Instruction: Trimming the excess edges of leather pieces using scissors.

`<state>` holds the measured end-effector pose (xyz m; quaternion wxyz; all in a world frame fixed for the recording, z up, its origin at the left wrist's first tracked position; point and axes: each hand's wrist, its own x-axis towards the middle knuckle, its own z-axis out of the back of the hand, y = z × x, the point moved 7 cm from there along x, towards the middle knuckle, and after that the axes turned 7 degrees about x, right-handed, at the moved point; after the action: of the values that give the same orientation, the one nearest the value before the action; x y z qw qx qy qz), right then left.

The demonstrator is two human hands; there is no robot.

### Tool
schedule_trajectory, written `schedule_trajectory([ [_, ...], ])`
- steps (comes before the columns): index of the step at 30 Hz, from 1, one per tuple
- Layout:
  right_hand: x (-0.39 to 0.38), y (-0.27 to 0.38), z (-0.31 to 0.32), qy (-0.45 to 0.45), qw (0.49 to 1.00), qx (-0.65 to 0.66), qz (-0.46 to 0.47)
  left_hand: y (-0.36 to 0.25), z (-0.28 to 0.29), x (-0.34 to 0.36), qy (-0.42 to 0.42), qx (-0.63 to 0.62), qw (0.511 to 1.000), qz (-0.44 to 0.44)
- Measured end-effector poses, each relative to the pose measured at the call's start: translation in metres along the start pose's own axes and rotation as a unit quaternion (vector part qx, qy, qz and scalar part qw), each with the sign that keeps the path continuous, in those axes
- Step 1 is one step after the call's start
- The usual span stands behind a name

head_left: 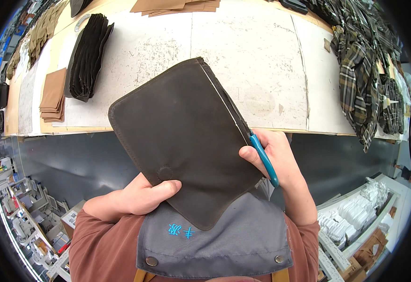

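Note:
A flat dark brown leather case (pixel 177 122) is tilted in front of my body, its upper part over the table edge. It has a stitched border, a round mark near its lower left and a thin white line along its right edge. My left hand (pixel 151 191) grips the lower left side, thumb on top and fingers hidden beneath. At the right edge, my right hand (pixel 273 152) is closed round teal-handled scissors (pixel 264 160), with its thumb against the leather. The scissors' blades are mostly hidden at the case's edge.
A worn white work surface (pixel 243 51) lies ahead. Dark folded pieces (pixel 89 56) and tan sheets (pixel 53 96) lie on the left. More tan sheets (pixel 175 5) are at the far edge. Plaid fabric (pixel 356 89) hangs over the right side. A rack of white bundles (pixel 351 216) stands lower right.

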<state>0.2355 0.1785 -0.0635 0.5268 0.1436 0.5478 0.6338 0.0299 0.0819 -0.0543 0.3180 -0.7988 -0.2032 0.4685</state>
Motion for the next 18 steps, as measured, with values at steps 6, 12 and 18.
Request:
schedule_trajectory([
  [6, 0.0, 0.0007, 0.0016, -0.001, 1.0, 0.019, -0.009, -0.0063, -0.0023, 0.0008, 0.003, 0.033, 0.999, 0.002],
  [12, -0.0012, -0.002, 0.0077, -0.03, 0.997, 0.064, 0.023, -0.0046, -0.0016, 0.0003, 0.0, 0.018, 1.0, 0.003],
  [18, 0.0001, 0.0036, 0.0029, -0.004, 0.998, 0.024, 0.053, -0.004, -0.0025, 0.0017, -0.015, -0.007, 0.999, -0.039],
])
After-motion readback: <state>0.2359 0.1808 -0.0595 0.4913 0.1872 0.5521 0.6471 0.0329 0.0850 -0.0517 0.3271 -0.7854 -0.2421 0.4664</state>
